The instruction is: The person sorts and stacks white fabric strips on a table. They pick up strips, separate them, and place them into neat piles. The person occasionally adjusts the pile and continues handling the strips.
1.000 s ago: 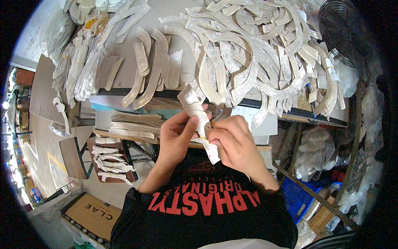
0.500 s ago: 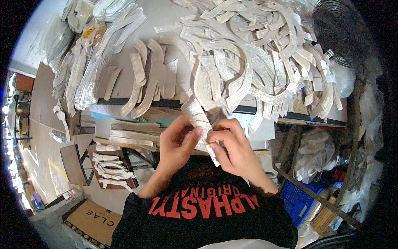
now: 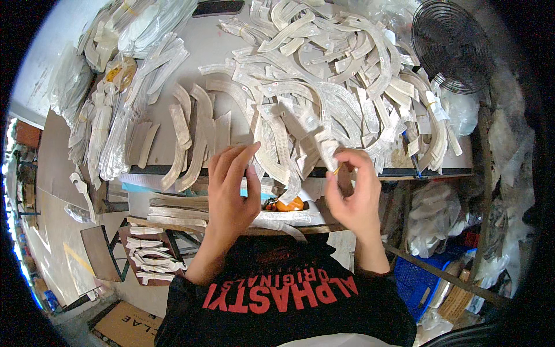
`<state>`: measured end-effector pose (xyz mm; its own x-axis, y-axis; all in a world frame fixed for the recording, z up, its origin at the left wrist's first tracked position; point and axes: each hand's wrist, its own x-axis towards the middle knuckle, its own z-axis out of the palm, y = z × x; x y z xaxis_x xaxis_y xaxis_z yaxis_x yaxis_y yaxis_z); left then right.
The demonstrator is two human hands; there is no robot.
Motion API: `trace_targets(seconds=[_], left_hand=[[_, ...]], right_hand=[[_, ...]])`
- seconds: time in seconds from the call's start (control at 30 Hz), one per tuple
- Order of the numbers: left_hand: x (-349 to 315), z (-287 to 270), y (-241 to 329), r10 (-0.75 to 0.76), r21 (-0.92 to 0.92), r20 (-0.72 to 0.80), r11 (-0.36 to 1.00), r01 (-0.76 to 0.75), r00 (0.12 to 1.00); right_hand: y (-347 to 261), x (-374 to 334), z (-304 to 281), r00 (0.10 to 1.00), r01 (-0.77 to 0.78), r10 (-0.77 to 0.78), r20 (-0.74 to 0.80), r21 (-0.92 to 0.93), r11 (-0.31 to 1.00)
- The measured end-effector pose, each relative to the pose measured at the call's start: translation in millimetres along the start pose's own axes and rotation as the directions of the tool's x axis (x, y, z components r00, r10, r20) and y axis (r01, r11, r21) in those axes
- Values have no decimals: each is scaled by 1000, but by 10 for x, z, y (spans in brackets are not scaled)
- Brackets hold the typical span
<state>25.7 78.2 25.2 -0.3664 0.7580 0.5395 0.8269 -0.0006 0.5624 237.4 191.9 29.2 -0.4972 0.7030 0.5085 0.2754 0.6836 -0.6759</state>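
My right hand (image 3: 358, 194) pinches a crumpled, pale fabric strip (image 3: 327, 147) at its lower end, slightly blurred. A bit of yellow band (image 3: 336, 170) shows at the fingertips. My left hand (image 3: 232, 188) is raised apart from it, fingers stretched and holding nothing. Just beyond both hands lies a heap of curved, pale, shiny strips (image 3: 338, 101), some hanging over the table's front edge. Several long curved strips (image 3: 200, 136) lie separately beyond my left hand. Between the hands, an orange object (image 3: 290, 204) rests on the lower shelf.
Plastic-wrapped strip bundles (image 3: 110, 124) line the table's left side; a black fan grille (image 3: 451, 43) stands far right. A dark flat device (image 3: 218, 7) lies at the back. Stacked strips (image 3: 179, 209) rest on the lower shelf. A blue crate (image 3: 416, 283) is low right.
My hands have moved apart; the left let go of the strip, and the right carried it away and up to the right. The orange object on the shelf came into view.
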Motion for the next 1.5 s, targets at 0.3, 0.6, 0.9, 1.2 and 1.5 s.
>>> trace_targets(seconds=[0.3,0.6,0.9,1.2,1.5], left_hand=[[163,262,-23,73,-87,51,994,-68,996],[175,331,-193,163,-45,97,986,-159,982],[260,255,-135,152,-92,170,986,-138,974],[322,256,-94,151,-106,258,986,-128,954],[333,241,-110,146,-102,292,987,-121,945]], right_hand=[[668,186,-55,960,-151,153,-234,28,988],[580,176,-68,959,-237,234,-157,-2,971],[631,156,-9,966,-184,164,-199,-85,979],[616,167,-16,961,-213,194,-197,-83,973],[587,179,-32,952,-256,237,-192,-83,963]])
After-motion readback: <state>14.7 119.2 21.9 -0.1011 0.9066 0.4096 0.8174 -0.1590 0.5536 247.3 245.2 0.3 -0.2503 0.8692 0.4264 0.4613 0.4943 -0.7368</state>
